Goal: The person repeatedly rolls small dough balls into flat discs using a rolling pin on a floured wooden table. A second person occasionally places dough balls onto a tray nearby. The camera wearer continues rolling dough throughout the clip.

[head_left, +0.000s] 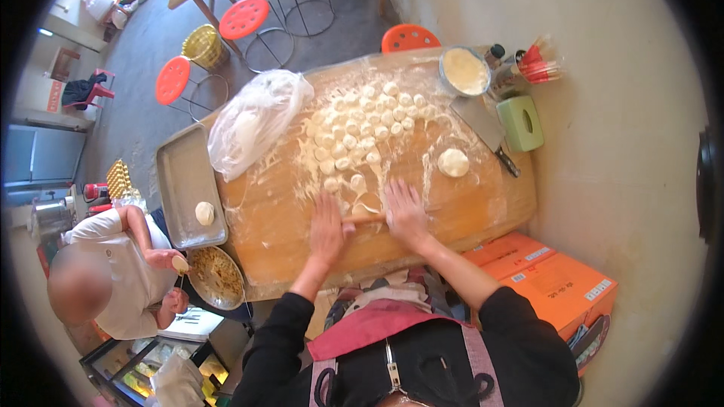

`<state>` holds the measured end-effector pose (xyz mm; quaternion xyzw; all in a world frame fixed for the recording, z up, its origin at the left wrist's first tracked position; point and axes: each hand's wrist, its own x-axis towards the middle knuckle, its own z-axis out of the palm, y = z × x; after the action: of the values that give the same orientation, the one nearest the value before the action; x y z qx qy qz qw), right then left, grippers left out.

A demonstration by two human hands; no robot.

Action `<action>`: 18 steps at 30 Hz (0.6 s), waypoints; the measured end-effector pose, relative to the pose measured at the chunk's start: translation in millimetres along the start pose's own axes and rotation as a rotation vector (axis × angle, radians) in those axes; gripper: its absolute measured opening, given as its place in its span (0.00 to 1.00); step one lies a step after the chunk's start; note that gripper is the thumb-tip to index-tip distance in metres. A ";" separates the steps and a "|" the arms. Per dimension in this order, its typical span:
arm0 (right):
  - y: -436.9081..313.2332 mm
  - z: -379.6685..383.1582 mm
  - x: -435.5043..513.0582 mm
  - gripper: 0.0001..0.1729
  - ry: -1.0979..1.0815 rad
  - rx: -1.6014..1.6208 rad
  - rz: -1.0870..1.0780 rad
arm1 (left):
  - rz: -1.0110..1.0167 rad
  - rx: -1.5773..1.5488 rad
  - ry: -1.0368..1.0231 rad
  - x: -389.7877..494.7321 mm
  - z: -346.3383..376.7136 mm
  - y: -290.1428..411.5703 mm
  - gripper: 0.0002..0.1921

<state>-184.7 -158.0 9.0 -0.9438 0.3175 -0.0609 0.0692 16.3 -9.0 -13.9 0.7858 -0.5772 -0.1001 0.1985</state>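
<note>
Both my hands press flat on a thin wooden rolling pin (365, 218) near the front of the floured wooden table (271, 243). My left hand (327, 227) lies over its left end, my right hand (405, 210) over its right part, fingers pointing away from me. Just beyond the pin, between the hands, lies a flattened piece of dough (365, 208). Many small floured dough pieces (362, 118) spread over the table beyond my hands. To the right rests a larger round of dough (453, 163). A cleaver (481, 124) with a black handle lies farther right.
At the left are a plastic bag (257, 118), a metal tray (189, 181) with one dough piece, and a bowl of filling (216, 277). A co-worker (124, 271) holds a wrapper there. A bowl of flour (465, 71) and green tissue box (520, 123) stand right, orange boxes (548, 282) below.
</note>
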 end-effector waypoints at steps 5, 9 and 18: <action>-1.1 -11.8 21.9 0.35 0.192 0.254 0.194 | -0.123 -0.064 0.082 38.9 -38.2 33.1 0.42; -19.4 -3.4 -47.1 0.34 -0.081 0.241 0.025 | 0.026 -0.113 -0.043 -45.3 1.6 2.1 0.44; -29.5 -28.1 -32.8 0.30 -0.004 0.327 0.074 | -0.048 -0.147 -0.017 -90.8 -21.6 31.4 0.41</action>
<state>-197.7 -117.4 39.3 -0.9077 0.3379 -0.1074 0.2245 -31.0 73.2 12.5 0.7819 -0.5508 -0.1538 0.2481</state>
